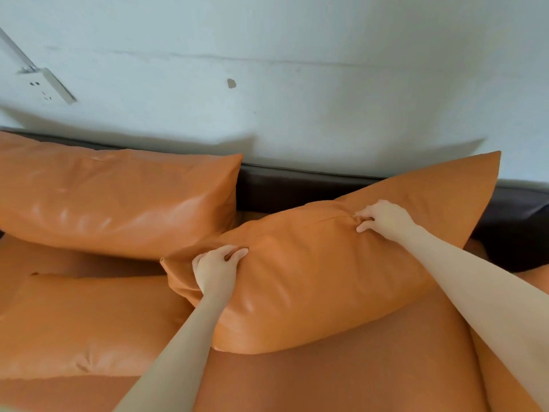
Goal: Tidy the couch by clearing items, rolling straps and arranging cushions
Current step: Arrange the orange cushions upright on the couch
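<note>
Fingers of the left hand curl tightly into the orange leather of a cushion, bunching a fold of it near the cushion's lower left corner, with the thumb pressed against the fingers over the pinched material. The right hand grips the same cushion along its upper edge, fingers curled around a gathered ridge of leather where a seam line runs leftward from the knuckles. Both bare forearms reach in from the bottom edge of the view.

The cushion is plump, glossy and rectangular, tilted so that its upper right corner points up toward the wall while its lower edge rests on the couch seat. It sits at the right half of the couch, leaning near the dark backrest that runs along the rear edge.

A second orange cushion leans against the backrest on the left half, its right corner just beside the held one. Below it lies the left seat pad, creased and shiny. On the pale wall at the upper left is a white power socket with a cable channel rising from it.
</note>
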